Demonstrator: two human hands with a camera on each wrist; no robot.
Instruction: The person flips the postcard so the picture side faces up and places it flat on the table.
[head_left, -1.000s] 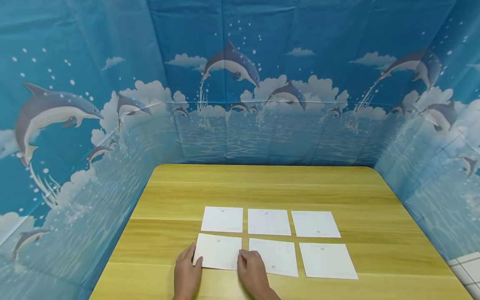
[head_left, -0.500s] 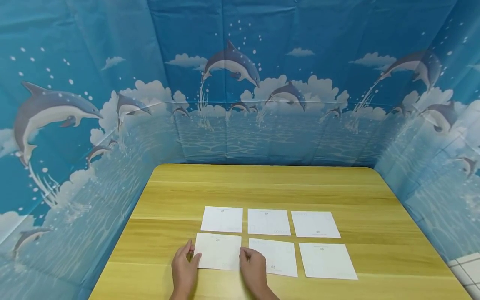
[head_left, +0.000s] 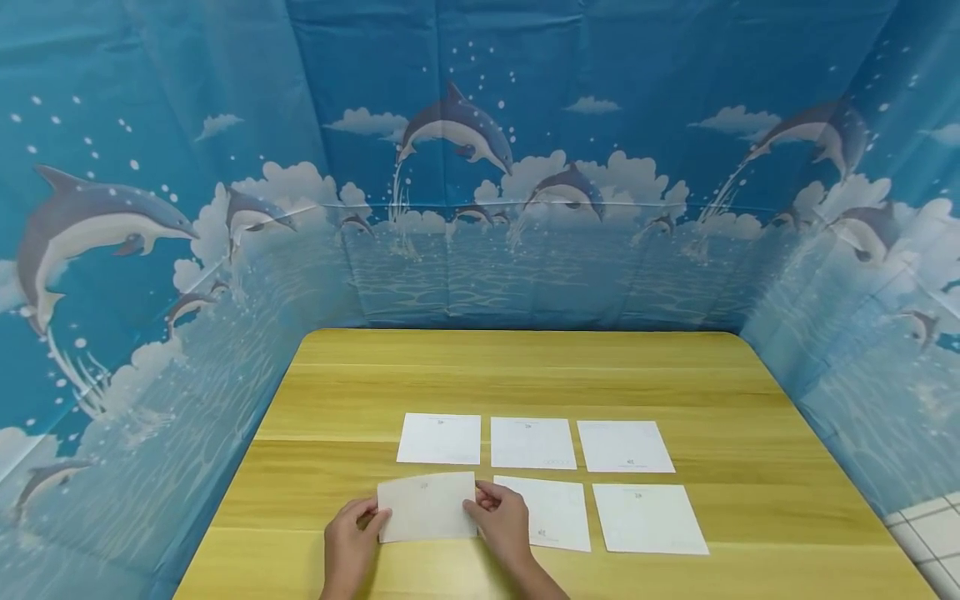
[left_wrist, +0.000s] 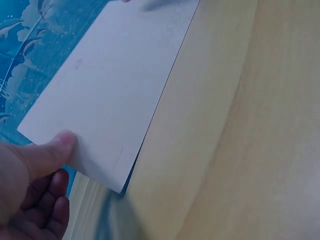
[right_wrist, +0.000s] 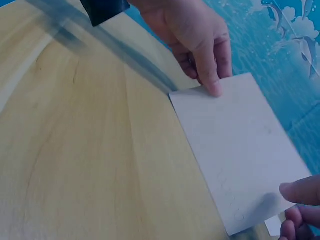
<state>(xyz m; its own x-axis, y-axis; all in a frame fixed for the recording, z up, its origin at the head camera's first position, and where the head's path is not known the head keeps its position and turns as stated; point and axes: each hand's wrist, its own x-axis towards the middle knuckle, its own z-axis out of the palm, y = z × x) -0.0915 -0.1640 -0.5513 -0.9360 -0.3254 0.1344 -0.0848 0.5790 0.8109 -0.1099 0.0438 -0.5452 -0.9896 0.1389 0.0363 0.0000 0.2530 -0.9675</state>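
White card (head_left: 426, 512) held tilted over the smooth wood-grain table (head_left: 525, 358).
Left hand (head_left: 351, 537) and right hand (head_left: 502, 521) each pinch one short edge; uneven pressure could crease this thin, matte rectangle, or a slack right-hand pinch could let it slip onto the flat neighbouring card (head_left: 553, 510).

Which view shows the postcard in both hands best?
The right wrist view: it shows the postcard large, nearly whole, between the left hand and right hand. The left wrist view crops its far end; the head view shows it smaller.
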